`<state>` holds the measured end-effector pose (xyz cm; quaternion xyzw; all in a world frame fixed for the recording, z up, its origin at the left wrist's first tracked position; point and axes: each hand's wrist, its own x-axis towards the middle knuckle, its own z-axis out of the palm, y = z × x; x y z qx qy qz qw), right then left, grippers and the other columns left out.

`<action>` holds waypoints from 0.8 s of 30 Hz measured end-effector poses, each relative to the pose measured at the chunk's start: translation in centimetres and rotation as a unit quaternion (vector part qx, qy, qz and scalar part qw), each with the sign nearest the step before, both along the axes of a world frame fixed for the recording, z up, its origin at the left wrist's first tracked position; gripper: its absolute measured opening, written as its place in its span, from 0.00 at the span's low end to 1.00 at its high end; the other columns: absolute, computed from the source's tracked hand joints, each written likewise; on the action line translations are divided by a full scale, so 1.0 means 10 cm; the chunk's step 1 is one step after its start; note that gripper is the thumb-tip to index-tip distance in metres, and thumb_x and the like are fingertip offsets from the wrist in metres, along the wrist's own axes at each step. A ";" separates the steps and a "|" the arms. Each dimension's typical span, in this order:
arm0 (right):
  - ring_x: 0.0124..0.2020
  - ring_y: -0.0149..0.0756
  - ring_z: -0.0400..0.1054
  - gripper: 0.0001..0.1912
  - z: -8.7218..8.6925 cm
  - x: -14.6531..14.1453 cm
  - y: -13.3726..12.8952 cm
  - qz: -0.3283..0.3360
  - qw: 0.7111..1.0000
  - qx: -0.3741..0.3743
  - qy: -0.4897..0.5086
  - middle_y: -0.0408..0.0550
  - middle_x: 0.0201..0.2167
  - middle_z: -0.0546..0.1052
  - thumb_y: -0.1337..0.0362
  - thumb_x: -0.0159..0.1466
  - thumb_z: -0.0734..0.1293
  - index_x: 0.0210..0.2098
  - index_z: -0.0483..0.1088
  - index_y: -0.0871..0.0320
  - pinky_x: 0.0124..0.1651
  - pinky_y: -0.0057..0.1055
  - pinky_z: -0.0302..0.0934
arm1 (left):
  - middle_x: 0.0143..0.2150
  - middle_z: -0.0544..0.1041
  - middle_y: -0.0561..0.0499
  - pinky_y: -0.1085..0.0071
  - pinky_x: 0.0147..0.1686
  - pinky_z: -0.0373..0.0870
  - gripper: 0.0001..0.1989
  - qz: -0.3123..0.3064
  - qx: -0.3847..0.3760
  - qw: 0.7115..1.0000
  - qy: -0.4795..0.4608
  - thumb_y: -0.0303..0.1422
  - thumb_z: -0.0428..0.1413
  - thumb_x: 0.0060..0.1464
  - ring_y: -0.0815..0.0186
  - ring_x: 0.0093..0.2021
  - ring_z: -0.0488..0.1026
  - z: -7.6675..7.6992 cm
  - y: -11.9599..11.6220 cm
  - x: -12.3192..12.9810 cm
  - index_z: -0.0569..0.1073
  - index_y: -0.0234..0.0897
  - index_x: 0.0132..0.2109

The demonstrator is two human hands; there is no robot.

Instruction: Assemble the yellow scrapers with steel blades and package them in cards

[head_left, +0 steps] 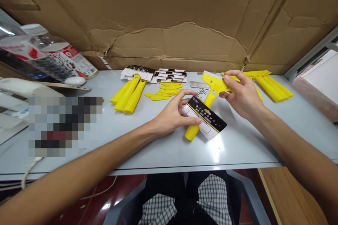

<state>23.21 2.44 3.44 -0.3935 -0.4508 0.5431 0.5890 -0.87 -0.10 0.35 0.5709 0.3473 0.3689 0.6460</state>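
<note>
Right hand (244, 93) pinching the yellow scraper (214, 88) by its head!
Below that grip, the left hand (175, 114) is clasping the black-and-white card (204, 117) against the scraper's handle, while small screws (200, 93) are lying just beyond its fingers.

Yellow T-shaped scraper (217, 85), tilted above tabletop (155, 147), broad head uppermost; black-and-white header card (208, 116), printed "TGJ-001", slanting across handle, handle end protruding below.

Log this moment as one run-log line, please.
Left hand: holds card against yellow scraper; right hand: holds scraper's head; table: screws, yellow handles
</note>
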 end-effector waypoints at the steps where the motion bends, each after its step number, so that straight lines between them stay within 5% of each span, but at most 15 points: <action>1: 0.33 0.34 0.72 0.24 -0.01 0.01 0.00 -0.009 1.000 0.010 -0.013 0.40 0.34 0.79 0.54 0.53 0.85 0.39 0.70 0.50 0.31 0.31 0.62 | 0.52 0.81 0.48 0.57 0.47 0.82 0.41 0.014 0.013 1.000 0.002 0.30 0.77 0.42 0.55 0.49 0.83 0.00 0.00 0.00 0.67 0.45 0.61; 6: 0.30 0.34 0.72 0.21 -0.15 -0.06 -0.07 0.052 0.993 0.018 -0.106 0.42 0.28 0.79 0.50 0.53 0.86 0.34 0.77 0.53 0.35 0.34 0.67 | 0.57 0.81 0.46 0.56 0.56 0.77 0.39 0.101 0.100 0.990 0.001 0.32 0.77 0.43 0.52 0.58 0.79 0.01 0.04 -0.02 0.72 0.44 0.61; 9: 0.39 0.40 0.77 0.20 -0.19 -0.10 -0.12 0.102 0.986 0.018 -0.133 0.47 0.37 0.84 0.45 0.59 0.82 0.37 0.81 0.54 0.46 0.39 0.72 | 0.54 0.82 0.47 0.56 0.57 0.76 0.39 0.112 0.117 0.987 0.020 0.31 0.78 0.40 0.52 0.56 0.78 0.05 0.05 -0.04 0.75 0.43 0.60; 13: 0.56 0.46 0.77 0.24 -0.13 -0.11 -0.16 0.152 0.986 -0.012 -0.062 0.52 0.56 0.82 0.40 0.68 0.73 0.49 0.82 0.52 0.59 0.46 0.71 | 0.52 0.82 0.46 0.57 0.55 0.76 0.33 0.132 0.038 0.990 -0.032 0.32 0.78 0.42 0.54 0.53 0.78 0.05 0.04 -0.01 0.78 0.41 0.56; 15: 0.60 0.48 0.75 0.30 -0.12 -0.11 -0.18 0.198 0.980 -0.030 -0.014 0.51 0.64 0.77 0.39 0.67 0.74 0.62 0.75 0.46 0.59 0.48 0.72 | 0.50 0.82 0.47 0.58 0.53 0.76 0.31 0.162 -0.006 0.983 -0.080 0.31 0.78 0.40 0.56 0.51 0.78 0.03 0.05 0.01 0.77 0.39 0.52; 18: 0.58 0.50 0.77 0.59 -0.14 -0.14 -0.24 0.287 0.957 -0.049 -0.018 0.54 0.70 0.71 0.46 0.57 0.83 0.78 0.50 0.34 0.56 0.52 0.75 | 0.48 0.81 0.49 0.60 0.49 0.77 0.30 0.198 -0.034 0.973 -0.115 0.30 0.78 0.39 0.59 0.48 0.79 0.01 0.07 0.02 0.74 0.40 0.49; 20: 0.50 0.49 0.81 0.74 -0.18 -0.18 -0.27 0.304 0.947 -0.071 -0.071 0.56 0.66 0.74 0.56 0.53 0.86 0.80 0.33 0.32 0.54 0.54 0.77 | 0.46 0.81 0.51 0.60 0.47 0.78 0.31 0.207 -0.034 0.972 -0.106 0.30 0.78 0.39 0.59 0.46 0.79 0.01 0.09 0.01 0.72 0.41 0.48; 24: 0.40 0.46 0.83 0.76 -0.26 -0.24 -0.30 0.272 0.948 -0.093 -0.139 0.49 0.49 0.80 0.63 0.55 0.84 0.81 0.27 0.38 0.50 0.53 0.79 | 0.45 0.81 0.51 0.58 0.47 0.79 0.31 0.211 -0.024 0.975 -0.057 0.30 0.78 0.38 0.58 0.45 0.80 0.04 0.19 -0.06 0.71 0.41 0.48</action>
